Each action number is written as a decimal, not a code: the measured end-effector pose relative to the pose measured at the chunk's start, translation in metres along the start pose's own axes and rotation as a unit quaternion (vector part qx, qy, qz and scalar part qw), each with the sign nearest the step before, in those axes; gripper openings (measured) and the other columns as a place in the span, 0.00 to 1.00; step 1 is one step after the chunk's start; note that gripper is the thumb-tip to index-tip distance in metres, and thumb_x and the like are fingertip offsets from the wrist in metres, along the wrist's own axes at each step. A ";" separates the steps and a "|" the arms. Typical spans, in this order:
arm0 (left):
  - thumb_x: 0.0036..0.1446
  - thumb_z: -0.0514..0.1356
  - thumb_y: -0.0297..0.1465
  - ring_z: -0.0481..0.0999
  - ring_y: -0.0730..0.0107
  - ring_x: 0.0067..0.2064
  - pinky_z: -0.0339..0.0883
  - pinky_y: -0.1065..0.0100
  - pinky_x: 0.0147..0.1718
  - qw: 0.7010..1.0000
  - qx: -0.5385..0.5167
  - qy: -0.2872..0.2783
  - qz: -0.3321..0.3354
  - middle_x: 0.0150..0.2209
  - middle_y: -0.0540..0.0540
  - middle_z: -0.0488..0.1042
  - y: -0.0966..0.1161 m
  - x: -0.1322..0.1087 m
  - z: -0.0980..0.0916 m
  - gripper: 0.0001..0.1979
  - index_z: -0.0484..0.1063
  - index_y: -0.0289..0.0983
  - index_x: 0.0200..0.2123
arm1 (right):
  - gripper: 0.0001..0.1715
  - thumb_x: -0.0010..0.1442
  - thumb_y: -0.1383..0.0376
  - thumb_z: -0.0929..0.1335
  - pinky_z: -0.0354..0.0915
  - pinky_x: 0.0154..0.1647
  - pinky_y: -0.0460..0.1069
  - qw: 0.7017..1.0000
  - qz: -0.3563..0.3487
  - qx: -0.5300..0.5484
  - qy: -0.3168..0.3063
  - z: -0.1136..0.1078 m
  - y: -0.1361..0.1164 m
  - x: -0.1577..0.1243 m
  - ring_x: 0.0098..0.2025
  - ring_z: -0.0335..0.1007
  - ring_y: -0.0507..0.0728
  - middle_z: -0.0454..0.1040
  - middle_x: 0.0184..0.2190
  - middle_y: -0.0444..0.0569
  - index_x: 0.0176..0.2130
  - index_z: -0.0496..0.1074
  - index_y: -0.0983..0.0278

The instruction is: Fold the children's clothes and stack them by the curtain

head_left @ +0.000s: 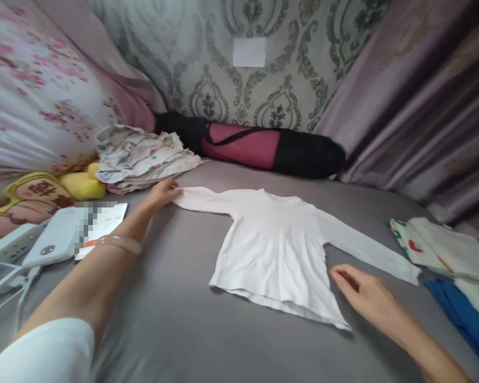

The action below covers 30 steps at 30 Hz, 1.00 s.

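Observation:
A small white long-sleeved shirt (275,239) lies spread on the grey sheet (175,308), both sleeves stretched out to the sides and the hem toward me. My left hand (165,193) reaches out to the cuff of the left-side sleeve, with thumb and fingers closed on its end. Just off the shirt's right edge, my right hand (353,284) hovers beside the lower body, fingers curled and the thumb apart from them, holding nothing. A pale bracelet circles my left wrist.
Patterned clothes (143,157) are heaped at the back left, before a black and pink long bag (243,146). Left are a yellow plush (82,183), a white device (56,236), a power strip (11,244) and cables. Folded clothes (458,247) and a blue garment (462,314) lie right.

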<state>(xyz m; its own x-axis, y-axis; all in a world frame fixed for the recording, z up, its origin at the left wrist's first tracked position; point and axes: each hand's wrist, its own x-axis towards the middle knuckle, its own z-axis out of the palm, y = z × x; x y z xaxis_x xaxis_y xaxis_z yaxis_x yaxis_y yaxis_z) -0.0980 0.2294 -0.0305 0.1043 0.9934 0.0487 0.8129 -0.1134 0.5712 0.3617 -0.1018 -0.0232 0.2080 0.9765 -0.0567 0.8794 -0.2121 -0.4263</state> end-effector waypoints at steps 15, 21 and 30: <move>0.40 0.59 0.61 0.65 0.71 0.21 0.54 0.71 0.20 0.938 -0.085 -0.333 -0.042 0.20 0.47 0.72 0.090 -0.164 0.018 0.30 0.75 0.37 0.24 | 0.28 0.58 0.46 0.61 0.51 0.23 0.46 0.992 0.123 -0.013 -0.036 0.011 -0.017 -0.044 0.22 0.61 0.51 0.67 0.17 0.44 0.19 0.65 0.62; 0.44 0.59 0.59 0.57 0.76 0.18 0.49 0.71 0.19 0.935 -0.042 -0.351 -0.029 0.14 0.51 0.62 0.103 -0.190 0.039 0.30 0.64 0.37 0.15 | 0.22 0.56 0.48 0.64 0.52 0.24 0.46 0.991 0.132 -0.006 -0.037 0.013 -0.028 -0.050 0.25 0.66 0.54 0.73 0.22 0.46 0.23 0.70 0.61; 0.43 0.62 0.55 0.54 0.76 0.20 0.45 0.71 0.22 0.933 -0.053 -0.353 -0.050 0.14 0.54 0.58 0.098 -0.187 0.032 0.26 0.64 0.37 0.18 | 0.22 0.56 0.50 0.64 0.48 0.23 0.46 0.990 0.110 0.005 -0.090 0.005 -0.020 -0.045 0.22 0.60 0.50 0.66 0.18 0.42 0.22 0.67 0.63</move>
<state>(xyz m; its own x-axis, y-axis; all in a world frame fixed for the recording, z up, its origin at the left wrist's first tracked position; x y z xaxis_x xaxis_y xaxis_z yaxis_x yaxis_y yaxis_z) -0.0194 0.0315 -0.0096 0.4128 0.7346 -0.5386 0.7818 0.0177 0.6233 0.3331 -0.1412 -0.0166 0.3131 0.8980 -0.3091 0.8169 -0.4207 -0.3946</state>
